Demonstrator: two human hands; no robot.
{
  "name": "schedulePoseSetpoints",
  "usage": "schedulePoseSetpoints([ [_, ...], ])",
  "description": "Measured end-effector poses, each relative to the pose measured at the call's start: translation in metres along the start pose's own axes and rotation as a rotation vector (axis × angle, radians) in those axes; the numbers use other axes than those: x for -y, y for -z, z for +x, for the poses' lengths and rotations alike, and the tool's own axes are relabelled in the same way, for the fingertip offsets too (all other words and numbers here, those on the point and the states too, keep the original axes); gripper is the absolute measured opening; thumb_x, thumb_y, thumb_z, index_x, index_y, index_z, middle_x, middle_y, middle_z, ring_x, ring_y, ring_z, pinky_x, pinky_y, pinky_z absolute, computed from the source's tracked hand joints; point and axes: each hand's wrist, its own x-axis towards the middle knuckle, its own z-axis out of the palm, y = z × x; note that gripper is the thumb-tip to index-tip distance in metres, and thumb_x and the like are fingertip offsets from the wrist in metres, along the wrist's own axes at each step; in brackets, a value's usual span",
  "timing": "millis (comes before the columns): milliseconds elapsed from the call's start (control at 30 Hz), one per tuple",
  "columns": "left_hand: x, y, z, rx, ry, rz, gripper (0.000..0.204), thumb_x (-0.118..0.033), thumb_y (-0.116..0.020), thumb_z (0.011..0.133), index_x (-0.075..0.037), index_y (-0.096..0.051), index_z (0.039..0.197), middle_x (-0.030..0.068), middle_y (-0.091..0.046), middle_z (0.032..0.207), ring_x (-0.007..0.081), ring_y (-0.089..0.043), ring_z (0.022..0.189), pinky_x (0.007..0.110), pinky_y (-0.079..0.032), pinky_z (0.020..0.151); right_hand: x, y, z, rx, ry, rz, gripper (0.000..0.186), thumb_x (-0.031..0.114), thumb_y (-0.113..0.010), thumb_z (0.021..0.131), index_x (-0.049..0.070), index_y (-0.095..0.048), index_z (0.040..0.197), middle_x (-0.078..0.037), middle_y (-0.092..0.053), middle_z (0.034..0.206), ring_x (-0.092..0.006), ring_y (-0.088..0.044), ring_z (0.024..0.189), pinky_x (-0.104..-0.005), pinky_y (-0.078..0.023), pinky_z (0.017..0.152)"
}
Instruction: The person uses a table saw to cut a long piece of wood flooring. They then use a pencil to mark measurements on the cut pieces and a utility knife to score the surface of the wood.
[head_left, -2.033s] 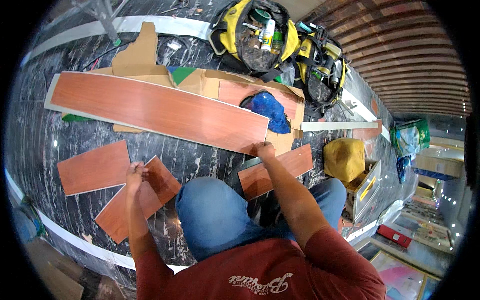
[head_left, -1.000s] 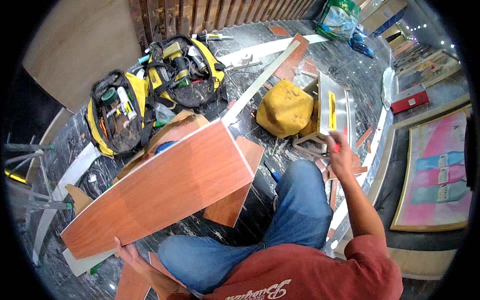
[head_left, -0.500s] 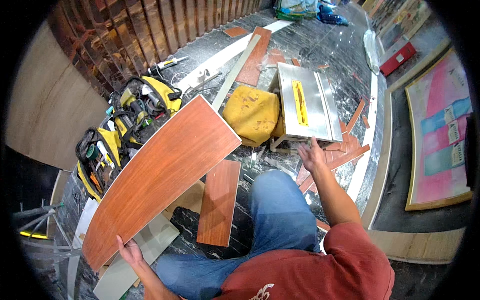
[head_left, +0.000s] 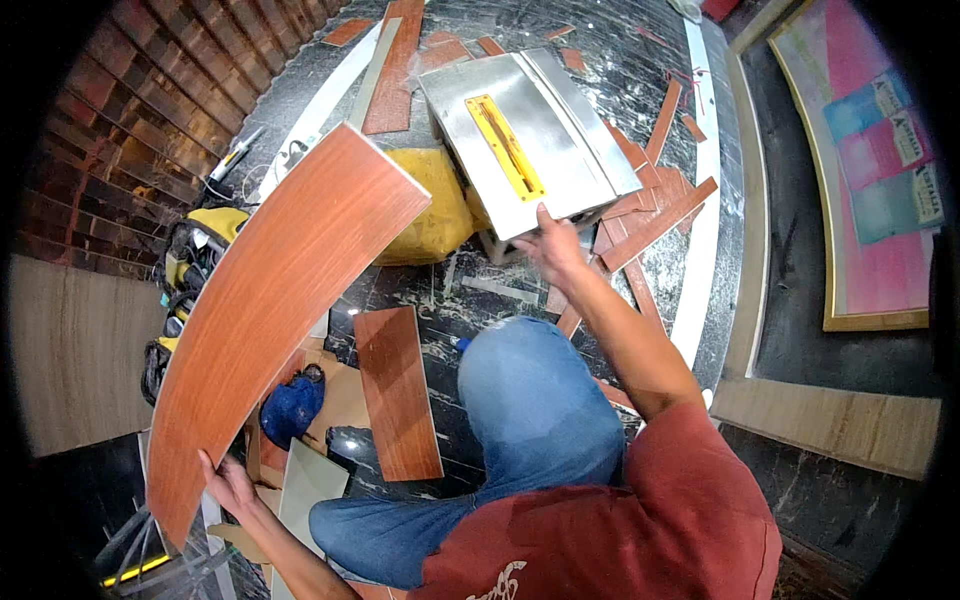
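Note:
My left hand (head_left: 232, 485) grips the lower edge of a long reddish-brown wood-look plank (head_left: 280, 270), held up and tilted across the left side. The plank's far end overlaps a yellow cloth-like bundle (head_left: 425, 225) beside a small table saw (head_left: 580, 130). This saw has a bare metal top and a yellow slotted insert (head_left: 505, 150). My right hand (head_left: 553, 248) holds the saw's near edge, one digit on top and the other fingers partly hidden below the rim.
A shorter plank (head_left: 400, 390) lies before my knee, near a blue rounded object (head_left: 293, 405) on cardboard. Reddish offcuts (head_left: 660, 215) litter the floor right of the saw. Tool bags (head_left: 190, 270) stand behind the held plank. A caulking gun (head_left: 235, 155) lies by the slatted wall.
My right hand has gone from open beside the saw to holding its near edge. The plank has swung more upright, baring the blue object. The whole view has shifted.

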Motion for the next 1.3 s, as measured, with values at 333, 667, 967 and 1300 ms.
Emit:
schedulePoseSetpoints([
  [333,0.078,-0.073,0.082,0.036,0.056,0.098,0.041,-0.002,-0.06,0.098,0.0,-0.049,0.137,0.0161,-0.058,0.137,0.0296,-0.058,0.124,0.042,-0.051,0.105,0.091,0.079,-0.027,0.262,-0.172,-0.966,0.043,0.034,-0.067,0.096,-0.003,-0.064,0.116,-0.009,-0.07,0.092,-0.0189,-0.065,0.087,-0.0333,-0.053,0.081],
  [667,0.14,-0.148,0.046,-0.146,0.164,0.063,0.053,-0.009,-0.056,0.099,-0.001,-0.037,0.148,0.0186,-0.043,0.151,0.0359,-0.043,0.139,0.056,-0.036,0.116,0.282,-0.028,0.178,0.055,0.904,-1.396,0.043,0.04,-0.06,0.096,0.003,-0.064,0.115,-0.024,-0.068,0.11,-0.0422,-0.065,0.102,-0.0466,-0.051,0.088],
  [967,0.154,-0.142,0.013,-0.331,0.013,0.186,0.048,-0.017,-0.059,0.1,-0.002,-0.043,0.144,0.0162,-0.05,0.146,0.035,-0.047,0.135,0.055,-0.039,0.113,0.235,-0.117,0.442,0.299,0.362,-2.005,0.076,0.057,-0.062,0.089,0.017,-0.041,0.15,-0.022,-0.045,0.148,-0.0349,-0.034,0.144,-0.0461,-0.032,0.116],
  [1300,0.138,-0.159,-0.025,-0.375,-0.049,0.191,0.047,-0.014,-0.055,0.101,-0.001,-0.041,0.144,0.0176,-0.048,0.147,0.0356,-0.046,0.136,0.055,-0.039,0.114,0.234,-0.142,0.459,0.239,0.368,-1.892,0.058,0.053,-0.06,0.093,0.006,-0.061,0.127,-0.021,-0.064,0.125,-0.0303,-0.055,0.124,-0.0442,-0.04,0.108],
])
